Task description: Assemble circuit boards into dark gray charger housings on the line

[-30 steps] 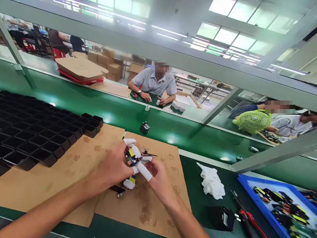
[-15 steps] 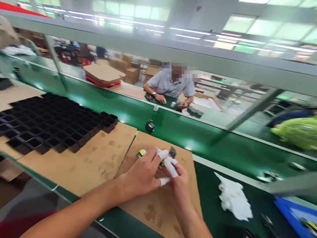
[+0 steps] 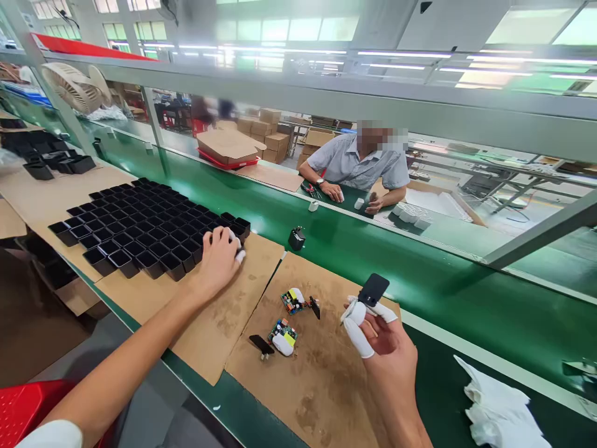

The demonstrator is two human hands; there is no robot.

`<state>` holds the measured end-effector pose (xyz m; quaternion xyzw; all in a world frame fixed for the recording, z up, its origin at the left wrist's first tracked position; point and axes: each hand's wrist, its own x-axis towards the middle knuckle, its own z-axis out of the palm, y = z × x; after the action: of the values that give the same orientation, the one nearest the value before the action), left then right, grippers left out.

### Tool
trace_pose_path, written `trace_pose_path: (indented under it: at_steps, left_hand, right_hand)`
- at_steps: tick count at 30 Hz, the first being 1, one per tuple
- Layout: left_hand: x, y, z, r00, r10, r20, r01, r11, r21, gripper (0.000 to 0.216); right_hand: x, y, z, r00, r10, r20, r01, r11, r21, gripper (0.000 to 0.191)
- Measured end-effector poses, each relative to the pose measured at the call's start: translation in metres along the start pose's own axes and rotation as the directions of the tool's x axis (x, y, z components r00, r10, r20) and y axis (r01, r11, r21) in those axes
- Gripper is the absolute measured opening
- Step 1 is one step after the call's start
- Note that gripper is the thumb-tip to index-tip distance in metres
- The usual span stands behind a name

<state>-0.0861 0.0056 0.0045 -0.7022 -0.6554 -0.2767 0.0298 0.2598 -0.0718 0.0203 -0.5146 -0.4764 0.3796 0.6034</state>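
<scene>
My left hand (image 3: 219, 258) reaches to the near right edge of a block of black open housings (image 3: 140, 227) on the cardboard, its white-capped fingers curled on one housing there. My right hand (image 3: 380, 345), palm up with white finger cots, pinches a small black flat cover piece (image 3: 373, 289) above the right cardboard sheet. Two small circuit boards lie between the hands: one with a white part (image 3: 293, 300), and one with a white block and yellow label (image 3: 282, 335). A small black plug piece (image 3: 261, 344) lies beside the nearer board.
A green conveyor belt (image 3: 354, 255) runs behind the cardboard, carrying a black housing (image 3: 296, 238). A person in a grey shirt (image 3: 357, 165) sits across it. A crumpled white cloth (image 3: 501, 414) lies at the right. More black housings (image 3: 51, 162) sit far left.
Both hands had been together over a circuit board. Now they are apart: the left has gone left to the black housings, the right holds a black cover piece. The view swung left.
</scene>
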Motion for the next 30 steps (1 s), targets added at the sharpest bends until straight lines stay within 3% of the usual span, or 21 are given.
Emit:
trace_pose_path:
  at_steps: [4,8,11,13,16,19,24,26,30]
  left_hand:
    - [-0.035,0.019,0.015,0.971,0.22,0.096,-0.198,0.96,-0.198,0.011]
    - [-0.052,0.022,0.023,0.965,0.261,0.027,-0.232,0.899,-0.372,0.01]
    - [-0.052,0.031,0.009,0.966,0.252,-0.065,-0.251,0.842,-0.478,0.047]
    - [-0.051,0.047,-0.006,0.96,0.271,-0.077,-0.26,0.75,-0.608,0.061]
    - [-0.052,0.077,-0.026,0.95,0.307,0.051,-0.159,0.618,-0.77,0.057]
    - [-0.054,0.103,-0.03,0.921,0.366,0.134,-0.057,0.466,-0.883,0.058]
    - [-0.063,0.117,-0.013,0.886,0.419,0.199,0.131,0.185,-0.974,0.059]
    - [-0.067,0.115,-0.007,0.891,0.409,0.195,0.129,0.184,-0.974,0.064]
    - [-0.074,0.107,-0.005,0.89,0.411,0.196,0.075,0.293,-0.953,0.068]
  right_hand:
    - [0.004,0.002,-0.004,0.997,0.055,0.051,-0.059,0.995,0.083,0.057]
    - [0.004,-0.002,0.0,0.984,0.152,0.095,-0.162,0.982,0.103,0.059]
    - [0.0,-0.01,0.005,0.984,0.158,0.084,-0.168,0.977,0.13,0.061]
    - [-0.007,-0.019,0.005,0.987,0.123,0.105,-0.14,0.975,0.173,0.06]
    - [-0.02,-0.034,-0.001,0.981,0.051,0.188,-0.09,0.975,0.203,0.061]
    - [-0.032,-0.038,-0.01,0.971,0.029,0.238,-0.074,0.981,0.179,0.067]
    - [-0.043,-0.021,-0.023,0.991,0.059,0.118,-0.081,0.979,0.188,0.074]
    - [-0.046,-0.016,-0.027,0.99,0.08,0.118,-0.101,0.977,0.188,0.073]
    - [-0.05,-0.015,-0.036,0.976,0.113,0.189,-0.133,0.986,0.1,0.078]
